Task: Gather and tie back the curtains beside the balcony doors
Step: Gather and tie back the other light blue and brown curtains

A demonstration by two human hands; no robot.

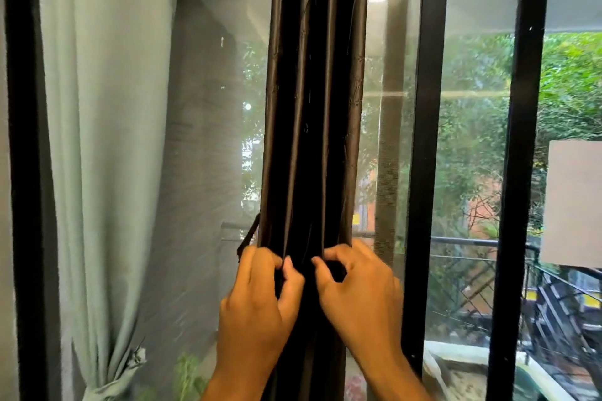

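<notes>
The dark curtain (312, 107) is hanging bunched into a narrow column at centre frame, running from 12 o'clock down past the hands toward 6, in front of the balcony doors (426, 140). Both hands are working it at approx the lower third: the left hand (260, 290) is curling its fingers into the folds on the curtain's left side, thumb pressed in, and the right hand (358, 283) is pinching a fold or loop of dark cloth betw thumb and forefinger on the right side. So both grips are closed onto fabric, neither spread flat. A thin dark strap (249, 238) is sticking out at about 9 o'clock from the left hand; prob the tie-back, but can't tell for sure, and can't tell whether it's going round the bundle yet. No knot is showing. Judging progress: gathering of this curtain looks basically done, tying is only getting started or still pending. Further out at 8 o'clock, the pale green curtain (107, 140) is already hanging cinched low down w/ a tie (107, 387), so that one looks finished. Whether other curtains are waiting is out of view. Beyond the glass at 3 o'clock, a railing (462, 241) and trees are showing.
</notes>
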